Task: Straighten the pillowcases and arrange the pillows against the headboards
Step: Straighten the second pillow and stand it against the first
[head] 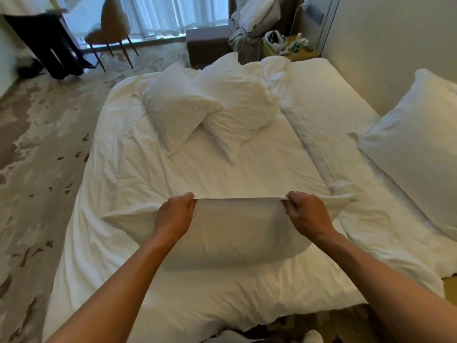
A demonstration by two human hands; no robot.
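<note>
Fingertips of left hand [174,216] and right hand [305,214] vanish gripping the pillowcase [237,229] edge.

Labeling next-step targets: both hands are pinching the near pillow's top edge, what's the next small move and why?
Probably pull the edge outward and give a short shake. The left hand and right hand pinch the pillowcase hem taut between them, but its corners still flare out loose on the bed, so the filling looks unsettled.

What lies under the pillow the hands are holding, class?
The pillow, pinched by the left hand and right hand, rests on the white duvet. The duvet directly beneath it is hidden.
</note>
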